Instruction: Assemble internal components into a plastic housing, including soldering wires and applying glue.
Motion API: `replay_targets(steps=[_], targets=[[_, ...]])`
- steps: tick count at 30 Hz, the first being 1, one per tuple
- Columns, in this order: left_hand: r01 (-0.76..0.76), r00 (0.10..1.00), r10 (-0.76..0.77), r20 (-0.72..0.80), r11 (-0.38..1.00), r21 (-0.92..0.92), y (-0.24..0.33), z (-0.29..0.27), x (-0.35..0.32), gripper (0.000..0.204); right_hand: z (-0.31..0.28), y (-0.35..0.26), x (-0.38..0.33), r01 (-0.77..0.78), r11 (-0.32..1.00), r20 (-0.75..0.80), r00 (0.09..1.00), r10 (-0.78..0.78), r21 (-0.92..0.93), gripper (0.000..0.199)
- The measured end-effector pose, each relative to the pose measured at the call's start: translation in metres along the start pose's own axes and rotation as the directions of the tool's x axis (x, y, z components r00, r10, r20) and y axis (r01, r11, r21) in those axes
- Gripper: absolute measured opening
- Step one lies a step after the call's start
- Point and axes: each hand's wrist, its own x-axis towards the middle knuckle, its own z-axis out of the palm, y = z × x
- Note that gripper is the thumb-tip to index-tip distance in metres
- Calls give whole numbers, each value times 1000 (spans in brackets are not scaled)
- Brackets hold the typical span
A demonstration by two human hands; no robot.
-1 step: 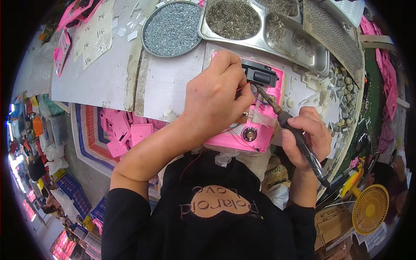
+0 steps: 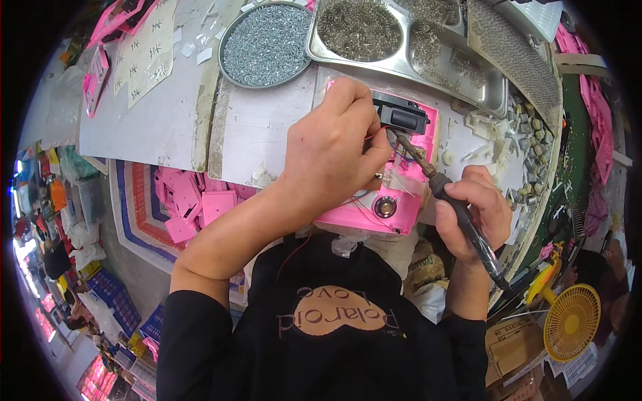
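Note:
A pink plastic housing lies on the bench in front of me, with a black part at its far end and a round metal-and-black piece at its near end. My left hand is closed over the housing, its fingertips pinching a thin red wire beside the black part. In my right hand is a soldering iron, gripped by its dark handle. The iron's tip points at the wire close to my left fingertips. The exact contact point is too small to tell.
A round dish of small screws and a metal compartment tray with springs stand beyond the housing. Small metal blocks lie to the right. At left a basket holds pink parts. A yellow fan is at lower right.

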Motion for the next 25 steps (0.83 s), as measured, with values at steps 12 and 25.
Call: replay_targets(steps=[12,25], targets=[[96,993,-95,77,995,-12,3,-1,1,12,-11,-6,-17,36,997,-93,995,-43,-74,21],[48,997,-48,56,999,0,9,1,1,10,-45,-13,-44,3,998,-424,905,-32,-68,27]])
